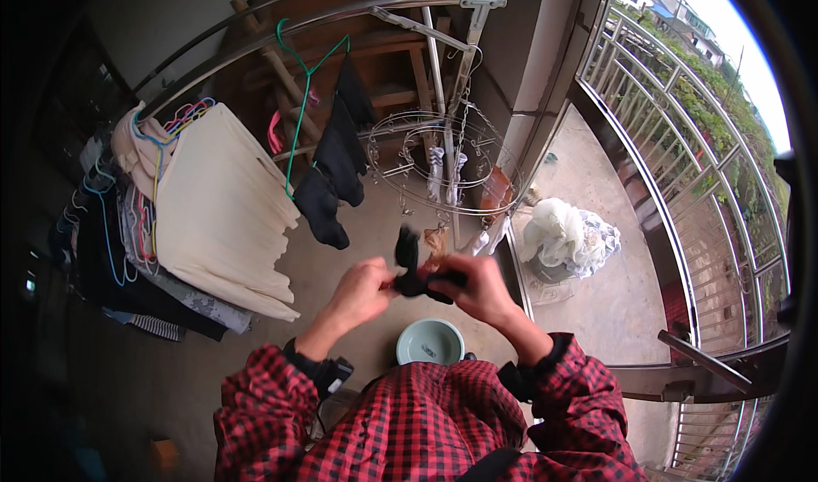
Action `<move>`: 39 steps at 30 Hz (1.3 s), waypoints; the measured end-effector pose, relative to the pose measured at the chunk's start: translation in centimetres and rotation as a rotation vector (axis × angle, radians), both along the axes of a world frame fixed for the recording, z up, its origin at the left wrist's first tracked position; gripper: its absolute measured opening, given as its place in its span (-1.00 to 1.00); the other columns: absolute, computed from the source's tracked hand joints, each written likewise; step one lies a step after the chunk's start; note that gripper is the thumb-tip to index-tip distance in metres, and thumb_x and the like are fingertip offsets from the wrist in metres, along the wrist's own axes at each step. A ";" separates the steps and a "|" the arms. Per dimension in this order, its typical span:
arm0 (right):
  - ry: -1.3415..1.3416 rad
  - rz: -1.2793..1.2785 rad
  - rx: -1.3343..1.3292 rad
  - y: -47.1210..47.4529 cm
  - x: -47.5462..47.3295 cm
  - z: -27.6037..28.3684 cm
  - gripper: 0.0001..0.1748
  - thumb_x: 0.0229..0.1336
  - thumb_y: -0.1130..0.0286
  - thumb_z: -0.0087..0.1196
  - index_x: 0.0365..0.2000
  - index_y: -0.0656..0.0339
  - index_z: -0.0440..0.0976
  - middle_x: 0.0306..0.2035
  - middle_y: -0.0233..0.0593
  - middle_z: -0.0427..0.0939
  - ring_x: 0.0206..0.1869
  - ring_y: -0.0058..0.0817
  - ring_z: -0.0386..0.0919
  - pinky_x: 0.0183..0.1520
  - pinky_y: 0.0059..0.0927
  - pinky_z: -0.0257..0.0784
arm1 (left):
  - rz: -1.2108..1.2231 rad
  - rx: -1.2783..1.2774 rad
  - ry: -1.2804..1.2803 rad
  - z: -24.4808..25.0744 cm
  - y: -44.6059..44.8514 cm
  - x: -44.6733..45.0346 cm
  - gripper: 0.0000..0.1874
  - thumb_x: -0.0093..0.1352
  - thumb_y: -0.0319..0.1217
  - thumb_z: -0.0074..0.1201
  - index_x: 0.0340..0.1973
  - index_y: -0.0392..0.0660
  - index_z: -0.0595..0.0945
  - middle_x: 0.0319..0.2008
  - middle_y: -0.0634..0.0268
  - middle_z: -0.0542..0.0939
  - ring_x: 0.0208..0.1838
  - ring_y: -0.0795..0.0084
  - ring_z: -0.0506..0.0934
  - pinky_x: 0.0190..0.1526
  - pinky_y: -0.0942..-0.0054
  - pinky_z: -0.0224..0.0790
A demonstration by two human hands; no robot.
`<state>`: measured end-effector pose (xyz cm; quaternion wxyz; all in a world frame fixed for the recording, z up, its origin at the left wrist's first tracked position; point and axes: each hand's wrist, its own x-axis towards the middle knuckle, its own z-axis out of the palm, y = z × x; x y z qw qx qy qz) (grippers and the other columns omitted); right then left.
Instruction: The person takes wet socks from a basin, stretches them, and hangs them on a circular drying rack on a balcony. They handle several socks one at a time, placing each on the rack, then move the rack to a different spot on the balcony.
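Observation:
Both my hands pinch a small black cloth item (409,258), probably a sock, in front of my chest; motion blurs it. My left hand (364,293) grips its left side and my right hand (476,287) has the other end bunched in the fingers. Just beyond hangs a round metal clip hanger (415,204) with striped white socks (436,172) and other small pieces clipped on it. Left of that, a green wire hanger (308,71) carries several black socks (329,156). On the floor below my hands stands a pale green basin (431,341).
A metal drying rack (383,0) spans the upper left, loaded with a cream garment (220,207) and other clothes on hangers. Wooden shelving (396,54) stands behind it. To the right, white plastic bags (569,236) sit by the doorway, before a metal railing (677,162).

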<state>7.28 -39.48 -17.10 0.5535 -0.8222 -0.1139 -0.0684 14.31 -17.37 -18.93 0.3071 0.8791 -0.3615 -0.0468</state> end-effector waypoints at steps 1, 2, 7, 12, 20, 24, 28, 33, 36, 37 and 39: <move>0.025 -0.078 -0.181 0.3 -0.2 -0.7 -0.72 -0.08 0.62 0.26 -0.26 0.26 0.58 -0.48 -0.16 0.60 -0.42 -0.46 0.58 -0.28 -0.45 0.46 | 0.060 -0.070 0.012 -0.4 0.6 0.2 -0.90 0.11 -0.62 0.19 -0.44 -0.25 0.67 -0.56 0.25 0.47 -0.49 0.43 0.47 -0.45 0.48 0.29; -0.043 -0.088 -0.076 0.4 -0.1 -1.1 -0.74 -0.07 0.61 0.26 -0.27 0.28 0.57 -0.47 -0.16 0.61 -0.42 -0.47 0.59 -0.27 -0.46 0.47 | 0.120 -0.116 0.023 -0.7 1.1 0.6 -0.89 0.10 -0.62 0.19 -0.44 -0.23 0.68 -0.58 0.26 0.46 -0.50 0.43 0.46 -0.46 0.48 0.28; -0.069 -0.151 0.112 0.5 -0.8 -2.3 -0.80 0.02 0.52 0.28 -0.31 0.36 0.54 -0.37 -0.14 0.63 -0.35 -0.58 0.57 -0.24 -0.53 0.48 | 0.274 -0.119 0.324 -0.6 3.5 2.0 -0.88 0.37 -0.54 0.01 -0.26 -0.29 0.63 -0.44 0.29 0.64 -0.52 0.58 0.53 -0.48 0.63 0.32; -0.279 0.154 0.002 2.3 -2.1 -2.4 -0.81 -0.02 0.57 0.21 -0.31 0.24 0.54 -0.43 -0.15 0.54 -0.40 -0.15 0.54 -0.37 -0.31 0.44 | 0.246 -0.608 0.803 -0.1 3.9 1.2 -0.78 0.43 -0.57 -0.16 -0.09 -0.30 0.56 -0.34 0.15 0.63 -0.34 0.43 0.62 -0.34 0.51 0.52; -0.423 0.274 -0.152 5.2 -2.0 -5.6 -0.79 0.12 0.49 0.10 -0.18 0.24 0.53 -0.37 -0.20 0.58 -0.40 -0.28 0.58 -0.38 -0.34 0.48 | 0.334 -1.163 1.095 -1.6 2.6 0.9 -0.76 0.39 -0.38 -0.08 -0.15 -0.27 0.55 -0.17 0.14 0.60 -0.13 0.39 0.57 -0.02 0.40 0.44; 0.413 0.054 0.497 5.1 -1.4 -8.1 -0.78 0.30 0.44 -0.03 -0.18 0.37 0.54 -0.35 -0.29 0.64 -0.54 -0.62 0.54 -0.41 -0.53 0.47 | 0.235 -1.116 1.027 -0.9 1.8 0.7 -0.82 0.38 -0.43 0.02 -0.13 -0.21 0.54 -0.06 0.08 0.58 -0.06 0.42 0.54 0.01 0.48 0.41; 0.746 0.095 0.838 4.3 0.5 -10.0 -0.52 0.26 0.54 -0.04 0.19 0.22 0.26 0.00 -0.24 0.50 -0.40 -0.55 0.50 -0.22 -0.52 0.46 | 0.135 -1.109 1.092 0.5 2.3 -0.5 -0.75 0.37 -0.51 0.04 -0.04 -0.21 0.49 -0.06 0.04 0.59 0.02 0.40 0.54 0.06 0.47 0.41; 0.667 0.252 0.894 6.4 1.8 -10.5 -0.42 0.21 0.59 -0.03 0.25 0.09 0.26 0.15 -0.23 0.36 -0.30 -0.56 0.47 -0.12 -0.51 0.44 | 0.150 -0.825 0.890 2.4 4.0 -1.2 -0.73 0.36 -0.57 0.01 -0.02 -0.26 0.46 -0.09 0.05 0.61 0.01 0.43 0.55 0.07 0.48 0.40; 0.617 0.307 0.631 6.4 2.4 -9.9 -0.50 0.16 0.60 0.00 0.13 0.09 0.43 0.20 -0.28 0.32 -0.13 -0.54 0.48 -0.08 -0.49 0.45 | 0.149 -0.552 0.610 3.8 5.2 -1.2 -0.74 0.34 -0.63 -0.01 -0.05 -0.29 0.47 -0.11 0.07 0.62 -0.01 0.46 0.55 0.05 0.50 0.39; 0.554 0.362 0.602 6.5 2.6 -9.7 -0.50 0.14 0.60 0.02 0.12 0.07 0.44 0.21 -0.28 0.32 -0.05 -0.50 0.45 -0.02 -0.45 0.43 | 0.149 -0.510 0.547 4.3 5.5 -1.3 -0.75 0.32 -0.65 -0.01 -0.07 -0.30 0.49 -0.13 0.09 0.62 -0.03 0.47 0.56 0.04 0.51 0.39; 0.436 0.408 0.522 6.7 2.9 -9.3 -0.49 0.12 0.60 0.05 0.11 0.04 0.46 0.23 -0.28 0.32 0.12 -0.43 0.40 0.10 -0.39 0.39 | 0.149 -0.412 0.420 5.2 6.0 -1.5 -0.77 0.29 -0.68 0.00 -0.13 -0.32 0.54 -0.16 0.14 0.64 -0.07 0.49 0.57 0.02 0.52 0.39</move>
